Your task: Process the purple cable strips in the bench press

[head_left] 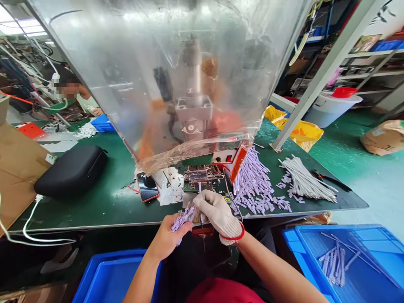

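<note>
A bunch of thin lilac strips (182, 220) lies slantwise, loosely fanned, in the left fingers (185, 229).

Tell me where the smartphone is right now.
In the head view, the smartphone lies left of centre on the green workbench, by the left side of a white sheet, with the black case farther left.

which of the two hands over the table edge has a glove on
The right hand: it wears a white glove with a red-edged cuff. The left hand is bare and holds purple strips.
</note>
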The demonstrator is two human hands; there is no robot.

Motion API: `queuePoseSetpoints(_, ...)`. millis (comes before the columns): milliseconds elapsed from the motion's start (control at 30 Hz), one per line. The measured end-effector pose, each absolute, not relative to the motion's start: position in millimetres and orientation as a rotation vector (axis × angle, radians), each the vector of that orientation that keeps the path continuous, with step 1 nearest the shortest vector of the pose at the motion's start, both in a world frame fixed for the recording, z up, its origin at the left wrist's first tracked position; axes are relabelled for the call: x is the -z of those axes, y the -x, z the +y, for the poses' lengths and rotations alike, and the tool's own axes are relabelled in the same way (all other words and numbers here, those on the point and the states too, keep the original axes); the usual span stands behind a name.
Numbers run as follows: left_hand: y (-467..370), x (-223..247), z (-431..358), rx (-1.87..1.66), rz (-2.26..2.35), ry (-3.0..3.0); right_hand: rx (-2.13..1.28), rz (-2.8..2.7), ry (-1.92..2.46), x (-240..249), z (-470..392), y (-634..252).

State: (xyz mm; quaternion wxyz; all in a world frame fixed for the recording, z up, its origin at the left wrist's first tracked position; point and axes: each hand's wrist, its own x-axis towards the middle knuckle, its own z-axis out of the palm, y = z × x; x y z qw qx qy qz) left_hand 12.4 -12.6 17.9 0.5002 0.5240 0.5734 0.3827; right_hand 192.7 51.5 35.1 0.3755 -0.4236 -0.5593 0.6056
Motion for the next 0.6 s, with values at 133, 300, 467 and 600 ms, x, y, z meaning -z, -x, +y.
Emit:
queuePoseSetpoints(133, -15.7, -15.7, -14.2, -0.868, 1.347, -1.252, -1.558, -1.273, 1.109, -26.6, 44.6, -205.6)
queuePoseSetpoints(300, -30.1, -13.4, -5.3, -0.812, 1.224, -1.209, -1.500, -1.153, 1.173, -24.6, 33.5, -215.4)
queuePoseSetpoints(467, -16.4, -22.9, -13.5, -0.813, 1.208, -1.135, -1.301, -1.056, 1.223, -48.0, 51.7, -242.2)
queuePoseSetpoints(600, 18.1, -17.1, -29.0, -1.042, 1.333, -0.949, -0.956, -1.022, 1.406, -58.3, 86.5, -324.2)
